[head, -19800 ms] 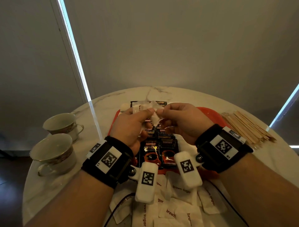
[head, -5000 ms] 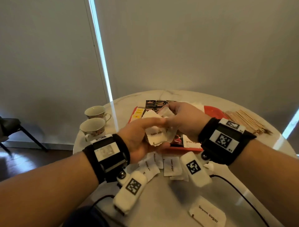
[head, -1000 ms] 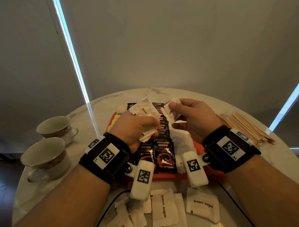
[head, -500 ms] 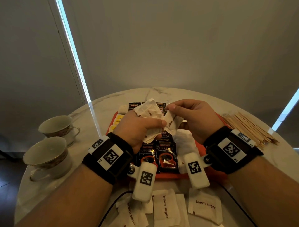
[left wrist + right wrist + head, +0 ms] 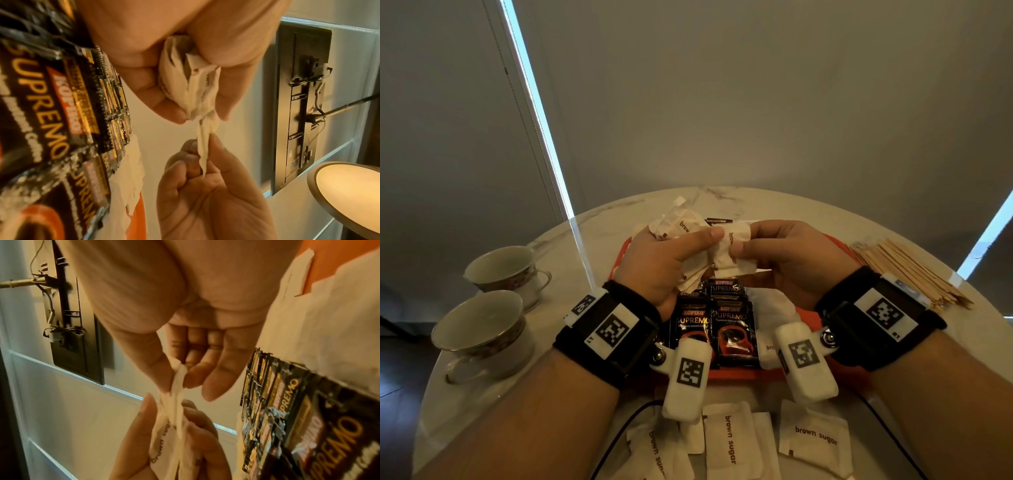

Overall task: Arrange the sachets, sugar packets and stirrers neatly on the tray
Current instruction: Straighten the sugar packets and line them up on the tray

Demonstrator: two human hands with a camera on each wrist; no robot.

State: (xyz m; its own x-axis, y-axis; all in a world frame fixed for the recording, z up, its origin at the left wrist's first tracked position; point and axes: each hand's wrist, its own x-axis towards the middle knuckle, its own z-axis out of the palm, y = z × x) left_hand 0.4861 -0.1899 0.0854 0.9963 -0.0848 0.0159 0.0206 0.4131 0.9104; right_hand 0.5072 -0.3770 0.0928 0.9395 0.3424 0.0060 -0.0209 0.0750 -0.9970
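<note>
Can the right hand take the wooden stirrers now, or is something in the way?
Probably not yet: the path to the stirrers looks free, but the right hand pinches a sugar packet.

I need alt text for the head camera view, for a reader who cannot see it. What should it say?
Two hands hold a bunch of white brown sugar packets over a red tray: the left hand grips it, the right hand pinches one packet. Coffee sachets lie on the tray; wooden stirrers lie to its right.

"brown sugar" on white sugar packets [image 5: 814, 439]; "KOPIKO SUPREMO", apparently, on black sachets [image 5: 734, 329].
</note>
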